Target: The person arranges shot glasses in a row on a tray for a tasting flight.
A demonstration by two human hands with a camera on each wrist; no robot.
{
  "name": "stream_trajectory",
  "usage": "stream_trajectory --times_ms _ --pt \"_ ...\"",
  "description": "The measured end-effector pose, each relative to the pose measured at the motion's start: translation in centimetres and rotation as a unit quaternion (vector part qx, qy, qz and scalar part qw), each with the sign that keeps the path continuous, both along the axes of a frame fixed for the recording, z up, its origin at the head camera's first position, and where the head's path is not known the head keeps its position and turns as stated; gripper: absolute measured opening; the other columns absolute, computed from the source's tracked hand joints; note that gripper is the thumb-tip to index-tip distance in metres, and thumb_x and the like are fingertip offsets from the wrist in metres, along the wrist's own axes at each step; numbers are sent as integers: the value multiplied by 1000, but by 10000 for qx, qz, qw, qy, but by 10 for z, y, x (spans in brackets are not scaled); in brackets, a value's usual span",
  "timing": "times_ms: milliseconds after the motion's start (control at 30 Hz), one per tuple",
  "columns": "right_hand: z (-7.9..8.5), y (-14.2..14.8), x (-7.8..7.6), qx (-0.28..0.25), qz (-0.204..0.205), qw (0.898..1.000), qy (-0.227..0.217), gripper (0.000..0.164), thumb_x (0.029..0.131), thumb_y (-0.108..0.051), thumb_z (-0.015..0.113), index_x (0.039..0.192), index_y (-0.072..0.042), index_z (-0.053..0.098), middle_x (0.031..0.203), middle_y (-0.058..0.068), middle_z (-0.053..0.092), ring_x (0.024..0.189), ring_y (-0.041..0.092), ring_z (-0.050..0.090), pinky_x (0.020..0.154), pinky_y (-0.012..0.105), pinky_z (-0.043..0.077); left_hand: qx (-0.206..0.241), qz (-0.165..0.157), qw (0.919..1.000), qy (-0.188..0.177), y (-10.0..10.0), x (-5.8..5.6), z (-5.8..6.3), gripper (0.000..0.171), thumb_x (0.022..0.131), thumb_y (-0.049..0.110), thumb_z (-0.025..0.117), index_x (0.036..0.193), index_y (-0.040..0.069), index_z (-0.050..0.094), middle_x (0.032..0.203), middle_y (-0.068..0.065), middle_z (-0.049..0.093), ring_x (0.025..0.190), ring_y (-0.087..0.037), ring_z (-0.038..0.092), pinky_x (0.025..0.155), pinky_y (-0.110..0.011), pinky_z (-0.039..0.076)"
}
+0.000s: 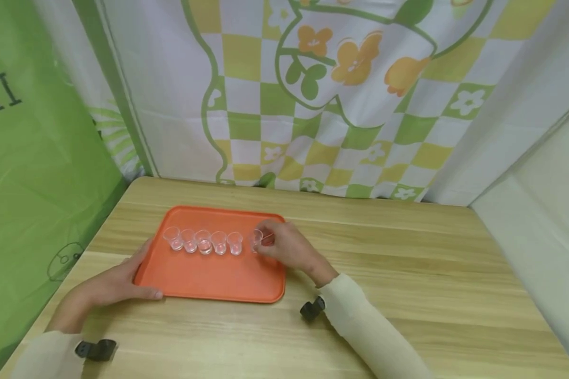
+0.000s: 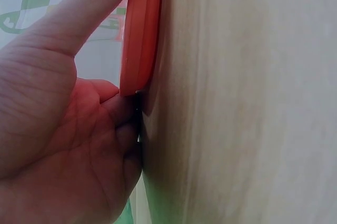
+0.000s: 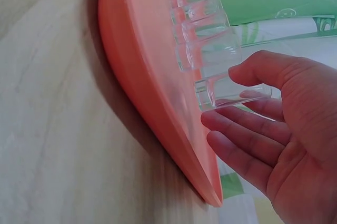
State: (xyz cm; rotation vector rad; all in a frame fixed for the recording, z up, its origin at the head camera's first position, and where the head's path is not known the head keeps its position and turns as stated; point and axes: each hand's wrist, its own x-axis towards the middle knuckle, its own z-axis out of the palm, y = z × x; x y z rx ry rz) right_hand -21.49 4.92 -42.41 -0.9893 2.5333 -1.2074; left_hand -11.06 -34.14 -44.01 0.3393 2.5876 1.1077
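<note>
An orange-red tray (image 1: pixel 208 279) lies on the wooden table with several small clear cups (image 1: pixel 204 242) in a row across it. My right hand (image 1: pixel 284 245) pinches one more clear cup (image 3: pixel 231 91) between thumb and fingers, at the right end of that row. In the right wrist view this cup's thick base is close to the tray surface, and the lower fingers are held apart from it. My left hand (image 1: pixel 111 281) rests against the tray's near left corner, thumb along the front edge and fingers along the left side.
The wooden table (image 1: pixel 408 284) extends to the right of the tray. A checked, flowered curtain (image 1: pixel 327 105) hangs behind it, with a green sheet (image 1: pixel 33 184) on the left. Dark wrist cameras (image 1: pixel 96 349) are strapped on both sleeves.
</note>
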Motion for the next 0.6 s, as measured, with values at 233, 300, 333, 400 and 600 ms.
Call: stream_trajectory --times_ms 233,300,333,400,600 --pt "-2 -6 1 163 41 9999 26 23 93 -11 77 114 -7 68 101 -2 70 94 10 70 78 24 57 64 -11 10000 2 -3 0 -1 128 84 35 87 165 13 -10 164 -36 0 144 -63 13 106 -78 21" --pt "-2 -6 1 174 36 9998 23 22 93 -12 77 114 -7 68 102 -2 70 94 10 70 79 24 57 46 10 10000 -25 -3 -1 0 128 83 35 87 165 12 -10 164 -37 -1 144 -64 12 106 -79 20" --pt "-2 -6 1 179 31 9998 28 23 94 -12 77 114 -7 68 102 -2 70 95 11 70 79 24 57 20 31 10000 -45 -3 -1 0 129 83 36 87 165 12 -10 164 -37 -1 144 -64 12 106 -79 20" --pt "-2 -6 1 185 -4 9998 26 23 93 -12 78 114 -6 69 103 -1 70 95 11 70 79 24 57 6 40 10000 -71 -3 -1 -1 129 83 35 87 165 12 -10 164 -37 -2 144 -64 11 106 -79 20" --pt "-5 -7 2 213 -31 9998 2 24 92 -11 79 113 -6 69 103 0 71 94 12 70 79 23 56 64 -29 10000 -24 -2 -1 -4 128 84 34 86 165 15 -11 164 -36 -1 143 -64 13 106 -79 21"
